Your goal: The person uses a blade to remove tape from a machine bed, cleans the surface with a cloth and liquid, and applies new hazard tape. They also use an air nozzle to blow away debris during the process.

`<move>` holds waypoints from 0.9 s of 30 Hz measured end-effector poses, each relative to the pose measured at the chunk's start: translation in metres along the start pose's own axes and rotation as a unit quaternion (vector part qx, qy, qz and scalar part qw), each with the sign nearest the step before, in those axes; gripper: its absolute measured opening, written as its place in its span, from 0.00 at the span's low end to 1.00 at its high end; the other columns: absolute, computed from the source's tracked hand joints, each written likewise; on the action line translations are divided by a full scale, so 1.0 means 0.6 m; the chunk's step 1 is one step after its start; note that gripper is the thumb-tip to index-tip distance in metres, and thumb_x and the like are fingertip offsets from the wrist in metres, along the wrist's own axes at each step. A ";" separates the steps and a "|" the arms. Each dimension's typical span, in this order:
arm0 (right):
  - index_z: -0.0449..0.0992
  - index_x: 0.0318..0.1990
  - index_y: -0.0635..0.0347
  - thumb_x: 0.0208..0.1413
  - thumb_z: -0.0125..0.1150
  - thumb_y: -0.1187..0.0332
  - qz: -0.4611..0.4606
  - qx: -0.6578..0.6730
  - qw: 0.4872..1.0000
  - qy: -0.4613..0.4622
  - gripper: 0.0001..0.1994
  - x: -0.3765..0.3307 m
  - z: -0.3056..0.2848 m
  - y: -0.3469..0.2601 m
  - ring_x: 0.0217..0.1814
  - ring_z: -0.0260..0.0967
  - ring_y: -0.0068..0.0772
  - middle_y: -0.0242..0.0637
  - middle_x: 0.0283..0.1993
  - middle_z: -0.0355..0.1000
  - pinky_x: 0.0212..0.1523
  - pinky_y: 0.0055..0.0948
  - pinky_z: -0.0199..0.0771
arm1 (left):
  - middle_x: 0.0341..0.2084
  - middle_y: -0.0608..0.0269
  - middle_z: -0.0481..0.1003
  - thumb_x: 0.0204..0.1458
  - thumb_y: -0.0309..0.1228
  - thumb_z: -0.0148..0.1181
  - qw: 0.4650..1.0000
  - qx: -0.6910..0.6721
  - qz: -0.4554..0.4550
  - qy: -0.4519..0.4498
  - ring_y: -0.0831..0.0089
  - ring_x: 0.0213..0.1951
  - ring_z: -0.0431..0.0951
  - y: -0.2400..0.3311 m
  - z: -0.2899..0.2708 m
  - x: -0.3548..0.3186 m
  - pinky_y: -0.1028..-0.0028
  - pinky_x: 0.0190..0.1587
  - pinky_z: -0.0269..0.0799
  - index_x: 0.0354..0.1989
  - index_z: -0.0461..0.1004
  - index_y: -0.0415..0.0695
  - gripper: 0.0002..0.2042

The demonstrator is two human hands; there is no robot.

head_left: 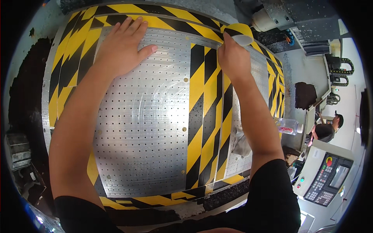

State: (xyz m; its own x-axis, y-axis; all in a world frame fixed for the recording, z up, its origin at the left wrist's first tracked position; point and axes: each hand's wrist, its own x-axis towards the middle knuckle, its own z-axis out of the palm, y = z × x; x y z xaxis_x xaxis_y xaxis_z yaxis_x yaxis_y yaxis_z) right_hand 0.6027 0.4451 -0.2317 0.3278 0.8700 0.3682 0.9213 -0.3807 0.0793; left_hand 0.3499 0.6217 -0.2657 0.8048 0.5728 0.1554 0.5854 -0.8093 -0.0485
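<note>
A silvery metal plate [143, 116] dotted with rows of small holes lies before me, bordered and crossed by yellow-and-black striped tape [196, 112]. My left hand [122, 50] rests flat near the plate's far left, fingers spread, its fingertips on the striped strip along the far edge. Farther right, my right hand [234, 58] is closed around a roll of the same striped tape [239, 28], whose pale core ring shows beside the fist. The roll sits at the far strip, close to where it meets the lengthwise strips. My right thumb and most of the grip are partly hidden.
A crumpled grey cloth [241, 143] lies under my right forearm. A clear bottle [288, 126] is at the plate's right side. Machine parts [268, 19] overhang the far right. A control panel [328, 176] stands at right, with another person [325, 131] beyond it.
</note>
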 end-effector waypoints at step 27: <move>0.77 0.52 0.63 0.55 0.57 0.67 0.030 -0.027 0.997 -0.058 0.18 0.020 0.013 0.016 0.40 0.78 0.52 0.53 0.38 0.79 0.45 0.43 0.78 | 0.72 0.60 0.54 0.62 0.58 0.42 0.999 -0.031 0.005 0.033 0.61 0.73 0.51 0.000 0.010 -0.003 0.62 0.74 0.44 0.71 0.56 0.45 0.36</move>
State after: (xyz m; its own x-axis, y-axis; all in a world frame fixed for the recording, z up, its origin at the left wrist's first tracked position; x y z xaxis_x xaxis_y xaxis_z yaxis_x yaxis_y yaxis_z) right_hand 0.6171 0.4544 -0.2336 0.4077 0.8740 0.2642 0.8874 -0.4475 0.1108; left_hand 0.3494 0.6215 -0.2721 0.8015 0.5558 0.2208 0.5680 -0.8230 0.0095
